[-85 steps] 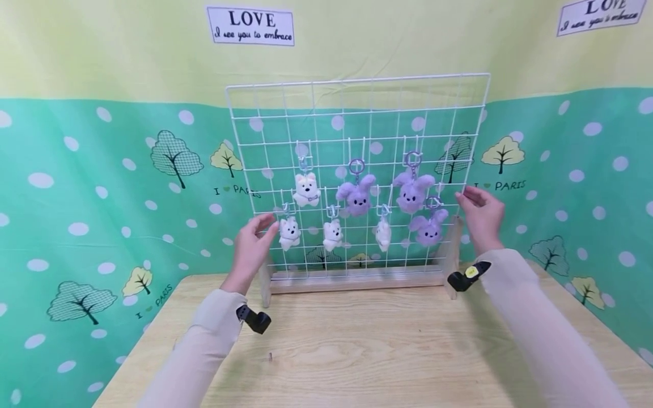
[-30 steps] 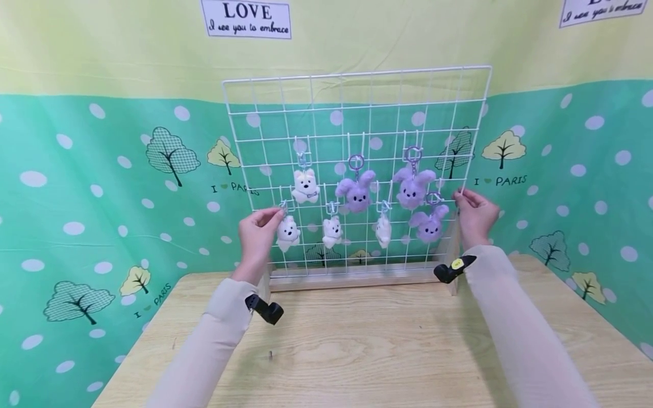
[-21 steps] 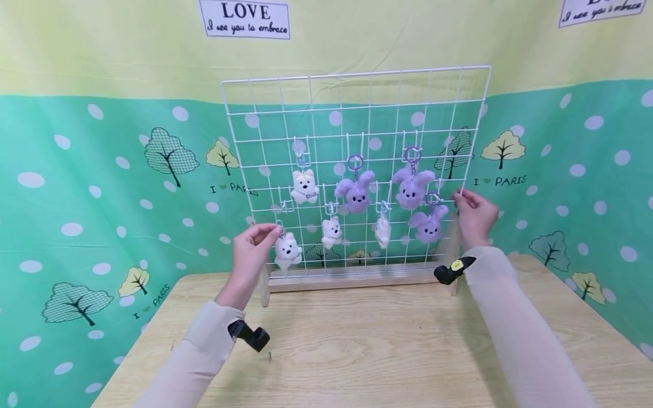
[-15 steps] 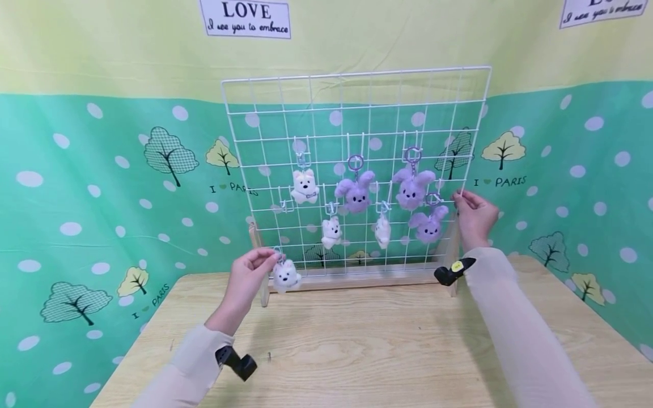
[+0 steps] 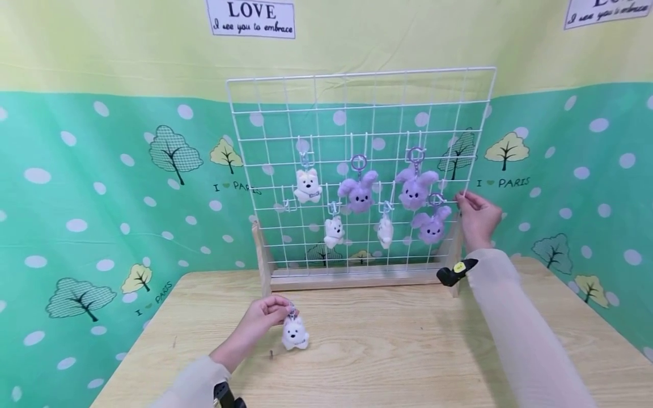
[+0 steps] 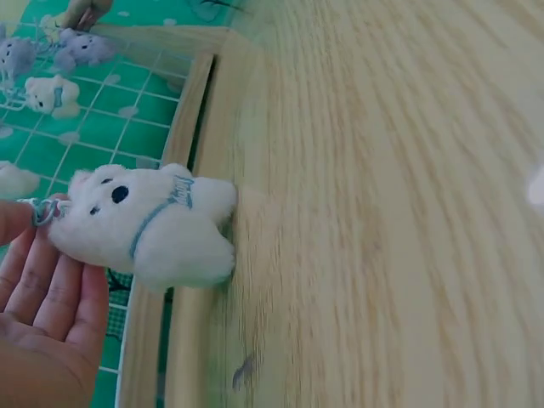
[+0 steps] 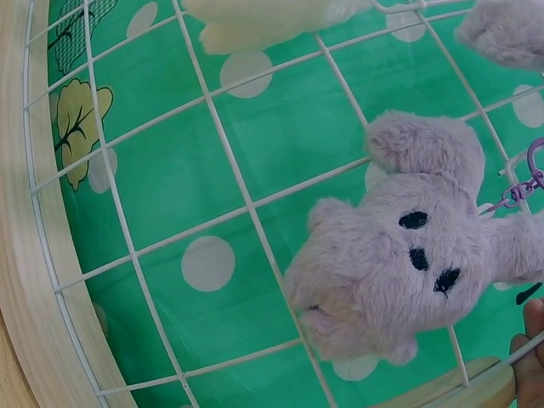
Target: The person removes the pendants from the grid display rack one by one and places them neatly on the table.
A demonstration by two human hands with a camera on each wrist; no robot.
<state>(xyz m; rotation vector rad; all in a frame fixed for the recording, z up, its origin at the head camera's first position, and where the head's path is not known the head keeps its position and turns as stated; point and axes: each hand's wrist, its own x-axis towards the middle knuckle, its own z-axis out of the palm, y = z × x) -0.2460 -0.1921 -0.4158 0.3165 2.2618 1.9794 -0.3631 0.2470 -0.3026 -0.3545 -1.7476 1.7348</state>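
Observation:
My left hand (image 5: 262, 320) pinches the metal clasp of a white plush dog keychain (image 5: 295, 333), which hangs low over the table in front of the rack. In the left wrist view, thumb and fingers grip the ring above the head of the dog keychain (image 6: 157, 223). My right hand (image 5: 479, 218) pinches the right side wire of the white grid rack (image 5: 359, 73). Beside that hand hangs a purple plush bunny keychain (image 5: 432, 226), which fills much of the right wrist view. At the rack's lower left, one hook (image 5: 289, 205) carries nothing.
Still on hooks are white dog keychains (image 5: 308, 187) and purple bunny keychains (image 5: 359, 194). Wooden feet (image 5: 263, 260) and a crossbar (image 5: 357, 280) hold up the rack on the wooden table (image 5: 367, 351). A small dark mark (image 5: 271, 355) lies near the left hand. A patterned curtain (image 5: 102, 226) surrounds the table.
My left hand took the lower-left dog keychain off its hook and carried it down towards me, over the table. My right hand moved slightly onto the rack's side wire and stays there.

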